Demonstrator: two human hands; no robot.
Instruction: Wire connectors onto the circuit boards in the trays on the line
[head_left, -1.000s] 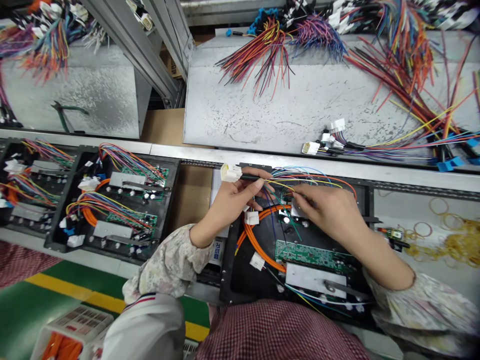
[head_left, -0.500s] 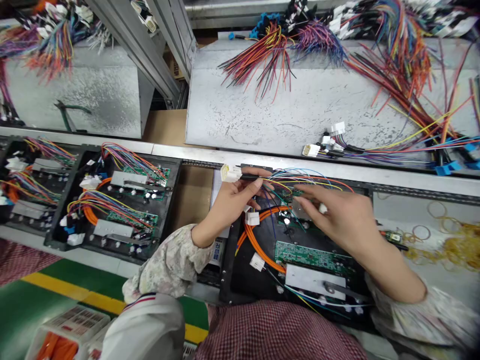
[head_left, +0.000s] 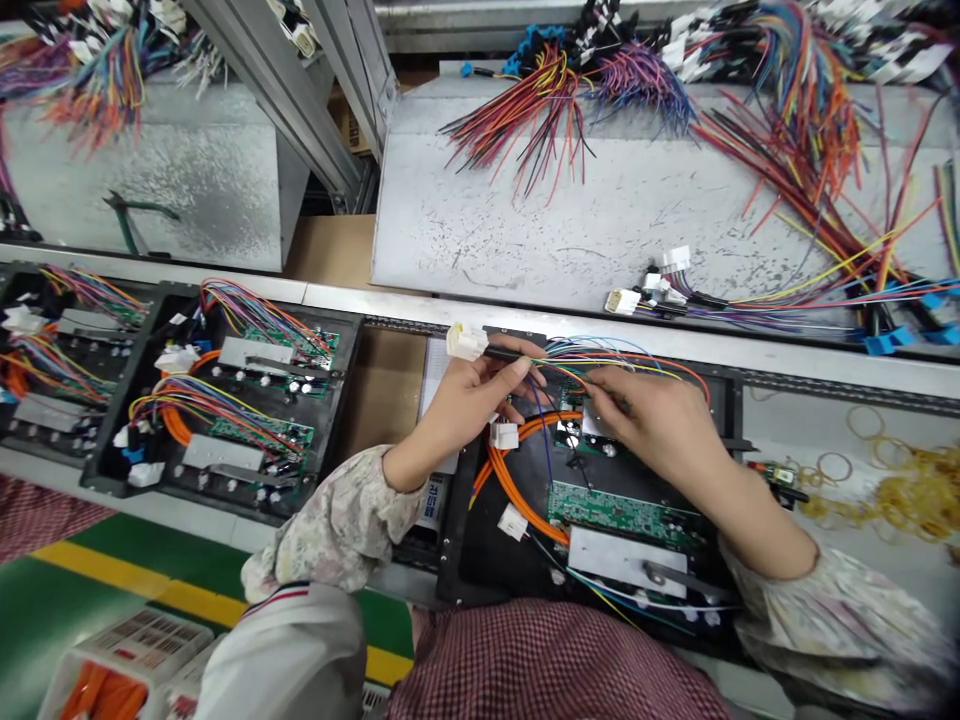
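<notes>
My left hand (head_left: 476, 400) is closed on a wire harness, gripping its black sleeve just behind a white connector (head_left: 466, 342). Thin coloured wires (head_left: 600, 352) fan out from that sleeve to the right. The fingers of my right hand (head_left: 649, 415) pinch some of these wires, a green one among them. Both hands are over a black tray (head_left: 487, 560). In it lie a green circuit board (head_left: 622, 510), a silver metal plate (head_left: 626, 562), a loop of orange cable (head_left: 517, 490) and white plugs (head_left: 513, 522). Part of a second board is hidden behind my right hand.
More filled black trays (head_left: 341, 420) stand to the left along the line. Wire bundles (head_left: 525, 125) lie on the metal shelf (head_left: 465, 220) behind. Yellow rubber bands (head_left: 907, 495) are heaped at the right. Green-handled pliers (head_left: 135, 215) rest at the far left.
My right hand has moved slightly left, and its fingers have closed on the wires near the left hand. My left hand keeps its hold on the harness.
</notes>
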